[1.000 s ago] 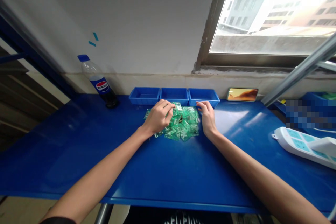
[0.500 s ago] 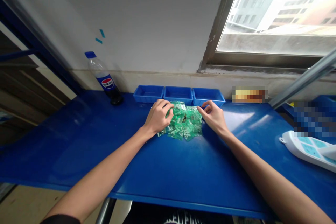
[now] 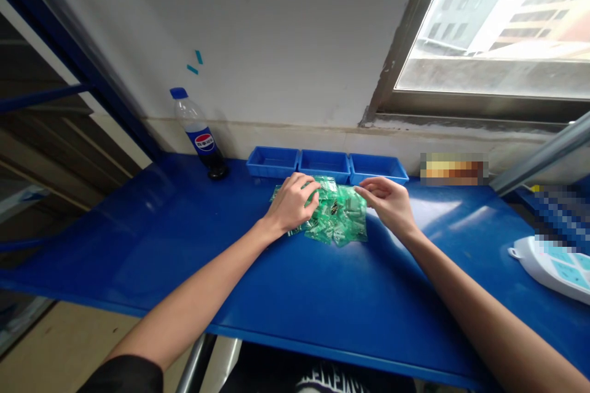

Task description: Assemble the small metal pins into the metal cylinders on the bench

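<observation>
A pile of small green see-through plastic packets [image 3: 343, 218] lies on the blue table, with small dark and metallic-looking pieces showing inside. Over the left side of the pile rests my left hand [image 3: 295, 201], its fingers curved and its thumb apart from them; it touches the packets and hides some of them. At the upper right corner of the heap, my right hand [image 3: 387, 199] has thumb and forefinger close together in a pinch on the edge of a green packet. The other right fingers are bent behind the forefinger.
Three blue trays [image 3: 324, 166] stand in a row behind the pile, against the wall. A cola bottle [image 3: 203, 138] stands at the back left. To the right lies a white case with light-blue compartments [image 3: 553, 267]. A metal bar [image 3: 539, 156] slants down at the right.
The view has swung slightly left, so everything sits further right. My right thumb and forefinger have come closer together at the pile's corner. My left hand stays on the packets.
</observation>
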Action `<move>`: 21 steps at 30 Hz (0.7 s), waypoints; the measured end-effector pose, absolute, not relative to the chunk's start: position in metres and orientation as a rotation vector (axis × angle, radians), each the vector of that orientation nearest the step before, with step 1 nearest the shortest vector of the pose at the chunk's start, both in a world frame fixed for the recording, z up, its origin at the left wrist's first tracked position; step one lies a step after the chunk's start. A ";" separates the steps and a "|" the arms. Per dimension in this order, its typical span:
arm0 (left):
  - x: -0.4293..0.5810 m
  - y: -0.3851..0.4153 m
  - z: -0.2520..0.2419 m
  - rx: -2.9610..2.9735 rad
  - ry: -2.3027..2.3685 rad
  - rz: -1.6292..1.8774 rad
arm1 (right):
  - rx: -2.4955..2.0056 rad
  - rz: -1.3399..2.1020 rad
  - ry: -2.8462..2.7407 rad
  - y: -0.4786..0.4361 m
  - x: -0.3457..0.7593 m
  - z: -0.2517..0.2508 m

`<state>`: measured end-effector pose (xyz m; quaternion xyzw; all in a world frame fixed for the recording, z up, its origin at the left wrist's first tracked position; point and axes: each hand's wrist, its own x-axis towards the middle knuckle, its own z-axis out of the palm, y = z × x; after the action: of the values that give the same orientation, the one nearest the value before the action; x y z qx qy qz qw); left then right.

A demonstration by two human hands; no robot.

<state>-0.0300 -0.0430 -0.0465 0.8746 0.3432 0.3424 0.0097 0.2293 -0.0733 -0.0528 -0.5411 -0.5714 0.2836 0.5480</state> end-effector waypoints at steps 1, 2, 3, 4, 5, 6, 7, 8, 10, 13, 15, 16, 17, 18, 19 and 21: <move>-0.030 -0.044 -0.045 2.718 1.068 1.077 | -1.260 0.635 -1.334 -0.074 0.228 -0.052; -0.030 -0.045 -0.044 2.703 1.061 1.082 | -1.236 0.590 -1.319 -0.076 0.227 -0.051; -0.029 -0.046 -0.043 2.686 1.050 1.087 | -1.209 0.546 -1.309 -0.077 0.226 -0.051; -0.029 -0.047 -0.041 2.668 1.036 1.091 | -1.180 0.508 -1.303 -0.078 0.224 -0.050; -0.028 -0.048 -0.040 2.646 1.022 1.097 | -1.148 0.485 -1.303 -0.079 0.222 -0.050; -0.027 -0.049 -0.039 2.619 1.009 1.108 | -1.116 0.481 -1.310 -0.080 0.220 -0.049; -0.026 -0.049 -0.038 2.585 1.000 1.123 | -1.086 0.495 -1.320 -0.082 0.218 -0.049; -0.025 -0.050 -0.038 2.543 0.994 1.142 | -1.057 0.523 -1.332 -0.083 0.215 -0.048; -0.022 -0.051 -0.036 2.441 0.985 1.175 | -0.999 0.604 -1.347 -0.085 0.209 -0.046; -0.019 -0.053 -0.034 2.252 0.981 1.176 | -0.924 0.734 -1.338 -0.087 0.203 -0.043; -0.019 -0.055 -0.032 2.120 0.962 1.122 | -0.892 0.793 -1.320 -0.087 0.201 -0.043; -0.019 -0.055 -0.030 2.058 0.942 1.089 | -0.886 0.814 -1.311 -0.087 0.201 -0.043; -0.019 -0.056 -0.028 2.002 0.918 1.055 | -0.884 0.832 -1.301 -0.088 0.202 -0.042; -0.020 -0.057 -0.026 1.950 0.892 1.020 | -0.886 0.847 -1.292 -0.087 0.202 -0.042; -0.021 -0.057 -0.023 1.902 0.866 0.986 | -0.890 0.864 -1.289 -0.087 0.202 -0.041; -0.024 -0.055 -0.019 1.824 0.827 0.934 | -0.899 0.898 -1.310 -0.083 0.201 -0.037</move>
<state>-0.0238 -0.0552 -0.0188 0.7376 0.3343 0.3775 0.4491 0.2006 -0.0829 -0.0367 -0.3896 -0.5677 0.3892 0.6119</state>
